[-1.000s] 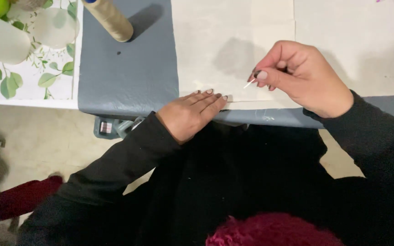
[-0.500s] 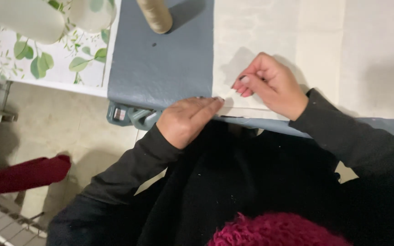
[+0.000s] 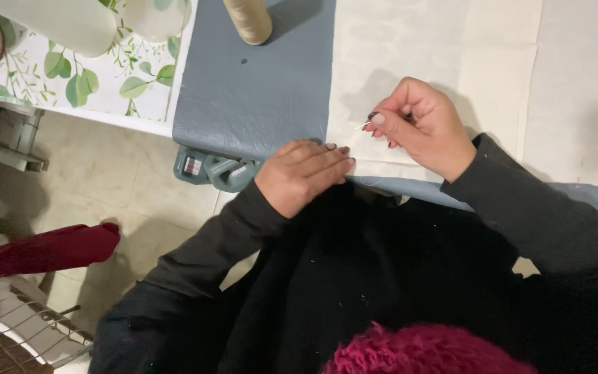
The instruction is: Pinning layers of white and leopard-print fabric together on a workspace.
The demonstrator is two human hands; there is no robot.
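Pinching thin needle [image 3: 364, 126], your right hand [image 3: 420, 128] hovers over cream cloth [image 3: 410, 55]; left hand [image 3: 302, 173] presses flat, fingers together, on cloth edge.

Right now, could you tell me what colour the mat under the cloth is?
The mat is grey-blue, clearest in the head view.

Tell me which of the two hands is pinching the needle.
The right hand: its thumb and fingers are closed on a thin needle above the cream fabric. The left hand lies flat, pressing the fabric's near edge.
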